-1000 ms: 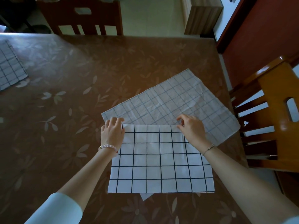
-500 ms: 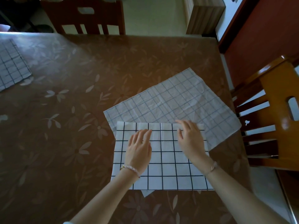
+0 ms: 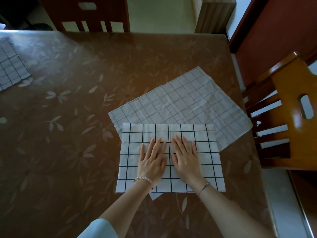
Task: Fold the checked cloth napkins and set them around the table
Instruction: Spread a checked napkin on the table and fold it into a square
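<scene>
Brown cloth with a pale leaf pattern covers a dining table [image 3: 85, 117], seen from the head camera looking down from its near edge.

Toward the near right lies a folded napkin [image 3: 205, 169], a white rectangle with bold black check lines facing up. The left hand [image 3: 151, 162] and right hand [image 3: 186, 158] lie side by side on its middle, palms down, fingers straight and slightly spread. Neither grasps anything. Both press flat on the cloth, most likely to smooth it and set the crease.

Underneath and just beyond, a second napkin [image 3: 180, 103] lies unfolded and askew, paler side up, its near part covered by the folded one. It probably waits its turn. A small white corner shows below the folded napkin's near edge, and which cloth it belongs to is unclear.

At the far left edge sits a third napkin [image 3: 10, 66], partly out of view and seemingly already set at a place.

An orange wooden chair [image 3: 288, 134] stands at the right side, and a dark chair [image 3: 85, 14] at the far side.
</scene>
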Demonstrator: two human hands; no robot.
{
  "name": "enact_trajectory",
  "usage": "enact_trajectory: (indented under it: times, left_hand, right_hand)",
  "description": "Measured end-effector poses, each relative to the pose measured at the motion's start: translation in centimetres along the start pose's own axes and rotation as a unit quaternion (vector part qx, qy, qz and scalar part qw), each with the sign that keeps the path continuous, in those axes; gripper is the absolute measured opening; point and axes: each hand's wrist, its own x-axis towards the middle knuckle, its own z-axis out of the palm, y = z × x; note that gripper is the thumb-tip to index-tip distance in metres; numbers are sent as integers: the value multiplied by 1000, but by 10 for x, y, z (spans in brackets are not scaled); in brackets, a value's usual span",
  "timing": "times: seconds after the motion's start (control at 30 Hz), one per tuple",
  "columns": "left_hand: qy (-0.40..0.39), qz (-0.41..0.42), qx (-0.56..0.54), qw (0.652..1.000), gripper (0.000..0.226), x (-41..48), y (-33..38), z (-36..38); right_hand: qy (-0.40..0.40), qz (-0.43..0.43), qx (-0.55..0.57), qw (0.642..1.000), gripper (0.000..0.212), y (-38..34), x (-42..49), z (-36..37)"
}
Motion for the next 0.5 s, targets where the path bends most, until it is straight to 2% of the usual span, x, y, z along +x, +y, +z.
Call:
enact_trajectory:
  times: [0.13,0.23,0.37,0.5]
  left_hand:
    - [-19,-9,3,1000,55,-1,2,-2]
    - [-30,-11,6,999,56,0,3,-2]
    - [-45,-4,12,999,60,0,5,-5]
    - [-74,-3,16,997,52,1,5,-13]
  right_hand:
    - [9,18,56,998,59,-4,-3,-9]
    - [48,31,73,996,56,-16,-22,-17]
    - [43,42,38,997,54,-32,-54,-7]
    - [15,53,2,998,55,-26,-67,8]
